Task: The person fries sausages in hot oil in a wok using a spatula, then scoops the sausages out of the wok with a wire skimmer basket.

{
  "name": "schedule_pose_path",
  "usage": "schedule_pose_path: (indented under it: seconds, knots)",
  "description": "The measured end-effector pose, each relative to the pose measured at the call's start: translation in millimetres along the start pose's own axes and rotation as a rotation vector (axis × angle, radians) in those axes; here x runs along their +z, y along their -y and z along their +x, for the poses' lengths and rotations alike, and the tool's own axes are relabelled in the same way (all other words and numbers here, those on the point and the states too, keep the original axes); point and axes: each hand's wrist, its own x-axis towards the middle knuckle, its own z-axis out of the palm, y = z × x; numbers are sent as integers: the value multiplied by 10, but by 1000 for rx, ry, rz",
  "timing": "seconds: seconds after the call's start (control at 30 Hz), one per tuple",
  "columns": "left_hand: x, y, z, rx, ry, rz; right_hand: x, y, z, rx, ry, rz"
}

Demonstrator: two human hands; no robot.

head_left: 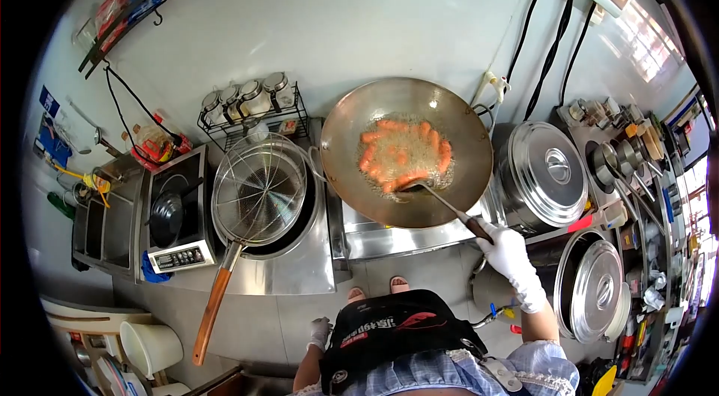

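Note:
My right hand [509, 254], in a white glove, is wrapped round the dark handle of a long metal ladle [448, 203]. The ladle's head dips into bubbling oil in a large wok [408, 96], at the near side of the orange-red sausage-like pieces [405, 177]. My left hand [320, 332], gloved too, hangs low beside the black apron [397, 321], away from the wok; its fingers look curled, and whether they hold anything is hidden.
Left of the wok, a wire strainer [262, 194] with a wooden handle rests over a pot, near an induction cooker [180, 201] with a small black pan. A jar rack [255, 107] stands behind. Lidded steel pots [543, 171] stand at the right.

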Motion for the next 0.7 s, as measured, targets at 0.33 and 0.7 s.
schedule_pose_path:
  seconds: [0.33, 0.7]
  knots:
    - [-7, 59, 68, 25, 11, -30, 826, 215, 748, 30, -82, -102]
    - [-66, 158, 2, -66, -9, -21, 833, -108, 1072, -17, -171, -549]
